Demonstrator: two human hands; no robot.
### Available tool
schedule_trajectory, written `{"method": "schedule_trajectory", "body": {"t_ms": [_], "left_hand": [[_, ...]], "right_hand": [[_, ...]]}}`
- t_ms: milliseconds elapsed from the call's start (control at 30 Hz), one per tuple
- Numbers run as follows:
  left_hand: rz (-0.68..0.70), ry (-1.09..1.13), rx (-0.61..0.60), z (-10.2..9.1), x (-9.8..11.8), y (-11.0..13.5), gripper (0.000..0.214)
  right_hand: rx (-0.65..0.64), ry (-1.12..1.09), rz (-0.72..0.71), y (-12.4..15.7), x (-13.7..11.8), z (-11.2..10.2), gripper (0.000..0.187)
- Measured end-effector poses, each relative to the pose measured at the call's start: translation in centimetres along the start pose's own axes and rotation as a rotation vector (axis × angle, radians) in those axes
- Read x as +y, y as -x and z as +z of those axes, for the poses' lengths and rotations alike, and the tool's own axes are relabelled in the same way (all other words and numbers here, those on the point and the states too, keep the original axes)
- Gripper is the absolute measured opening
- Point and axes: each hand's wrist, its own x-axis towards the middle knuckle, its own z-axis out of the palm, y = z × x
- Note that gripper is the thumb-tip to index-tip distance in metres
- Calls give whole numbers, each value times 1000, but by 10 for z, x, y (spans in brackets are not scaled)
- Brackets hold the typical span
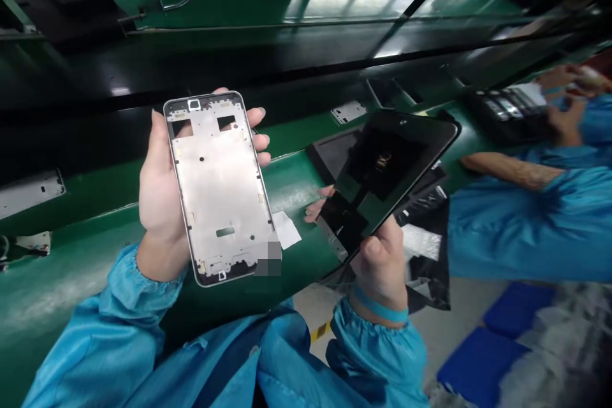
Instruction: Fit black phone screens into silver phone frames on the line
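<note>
A silver metal phone frame [224, 185] with cut-outs near its top lies tilted in my left hand [160, 185], its inner side facing me. The thumb runs along the left edge and fingertips wrap round the right edge. My right hand [382, 255] grips a glossy black phone screen panel [377, 166] by its lower edge. Reflections cover the panel, and some fingers are hidden behind it. The two parts are held apart, side by side, above the green bench. Beside the frame's lower right edge is a small white paper piece [287, 231].
A dark conveyor belt [296, 70] runs behind the green bench [115, 223]. Metal phone frames [349, 112] lie at its edge. A black tray [335, 146] sits behind the panel. At right, a co-worker's blue sleeve [511, 229] reaches near a rack [507, 108] of parts.
</note>
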Motion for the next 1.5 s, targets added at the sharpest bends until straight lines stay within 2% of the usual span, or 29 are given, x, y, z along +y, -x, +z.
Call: {"method": "schedule_trajectory", "body": {"t_ms": [100,233,300,633,967,1067,1200,1267,1367,1500], "left_hand": [[59,-58,-6,0,-2,0,69],[118,-143,-15,-2,-6,-5,66],[142,-150,-27,-3,-6,-7,64],[165,-145,-34,-4,-2,-7,61],[201,-163,-84,-9,-5,-7,49],[294,-246,-167,-20,-10,-11,43],[437,-402,-268,-34,-12,-18,49],[433,-429,-223,-36,-7,-20,50],[426,-436,-134,-36,3,-19,55],[449,-498,-162,-38,6,-19,56]], "right_hand": [[10,209,-134,0,-21,-4,54],[-205,461,-344,-8,-44,0,52],[-279,529,-385,-12,-48,2,58],[-407,605,-307,-2,-56,-1,63],[-409,664,-338,-12,-56,16,62],[-353,589,-326,-17,-45,31,65],[-189,420,-263,-24,-22,51,73],[-183,392,-235,-26,-13,51,75],[-271,415,-238,-24,-10,42,72],[-309,438,-301,-24,-13,38,70]]}}
